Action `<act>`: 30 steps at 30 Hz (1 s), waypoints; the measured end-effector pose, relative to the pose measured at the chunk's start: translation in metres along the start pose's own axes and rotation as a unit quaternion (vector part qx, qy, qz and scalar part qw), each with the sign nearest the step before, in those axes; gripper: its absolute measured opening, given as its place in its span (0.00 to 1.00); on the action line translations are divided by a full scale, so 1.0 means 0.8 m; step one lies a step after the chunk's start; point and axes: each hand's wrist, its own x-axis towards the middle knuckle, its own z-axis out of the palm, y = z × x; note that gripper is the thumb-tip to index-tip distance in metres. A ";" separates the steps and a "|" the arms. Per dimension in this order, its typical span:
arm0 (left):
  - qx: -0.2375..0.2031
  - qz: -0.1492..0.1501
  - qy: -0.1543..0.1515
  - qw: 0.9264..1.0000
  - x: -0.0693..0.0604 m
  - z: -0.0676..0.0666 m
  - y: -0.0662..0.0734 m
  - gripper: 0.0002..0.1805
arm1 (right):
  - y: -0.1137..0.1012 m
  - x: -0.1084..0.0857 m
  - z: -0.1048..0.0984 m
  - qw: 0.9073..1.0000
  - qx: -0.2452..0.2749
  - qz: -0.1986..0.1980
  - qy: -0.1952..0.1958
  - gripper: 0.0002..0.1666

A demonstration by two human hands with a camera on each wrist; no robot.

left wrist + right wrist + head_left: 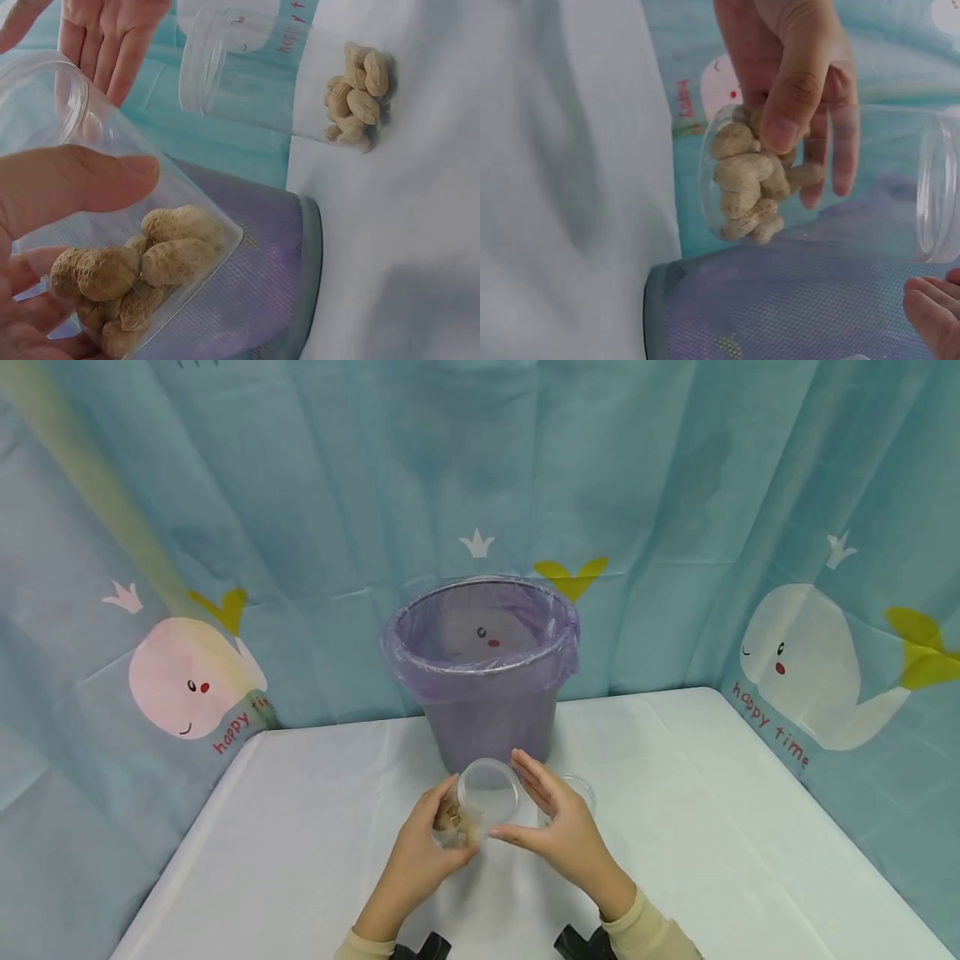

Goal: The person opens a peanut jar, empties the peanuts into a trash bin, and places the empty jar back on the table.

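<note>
My left hand [422, 847] grips a clear plastic jar [489, 792] near its base, holding it tilted above the table. Several unshelled peanuts [135, 277] lie in the bottom of this jar, and its mouth has no lid on it. Beside the jar's mouth is my right hand [561, 831], its fingers fairly straight and apart from the thumb, with nothing held. A second clear jar [251, 82], also with several peanuts [360, 94] at its bottom, stands upright on the table. In the head view my right hand partly hides that second jar [581, 791].
A purple mesh bin [491, 731] with a thin purple bag [405, 664] over its rim stands behind my hands, at the back of the white table [300, 835]. A blue curtain [337, 485] with whale prints hangs around the table's back and sides.
</note>
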 end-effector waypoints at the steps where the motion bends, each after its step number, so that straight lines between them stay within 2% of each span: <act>1: 0.004 0.002 -0.001 1.000 0.002 0.000 0.002 0.50 | 0.000 0.001 -0.001 1.000 0.000 -0.002 -0.001 0.55; 6: 0.021 0.013 0.001 1.000 0.009 0.001 0.013 0.50 | 0.002 0.005 -0.007 1.000 -0.002 -0.002 0.005 0.53; 14: 0.040 0.041 0.015 0.998 0.016 0.012 0.024 0.49 | 0.001 0.006 -0.014 0.999 -0.038 0.009 0.036 0.51; 21: 0.055 0.078 0.042 0.995 0.022 0.018 0.033 0.49 | 0.001 0.009 -0.019 0.998 -0.041 0.006 0.050 0.49; 30: 0.103 0.109 0.054 0.987 0.025 0.022 0.038 0.50 | 0.003 0.008 -0.020 0.996 -0.042 0.037 0.063 0.49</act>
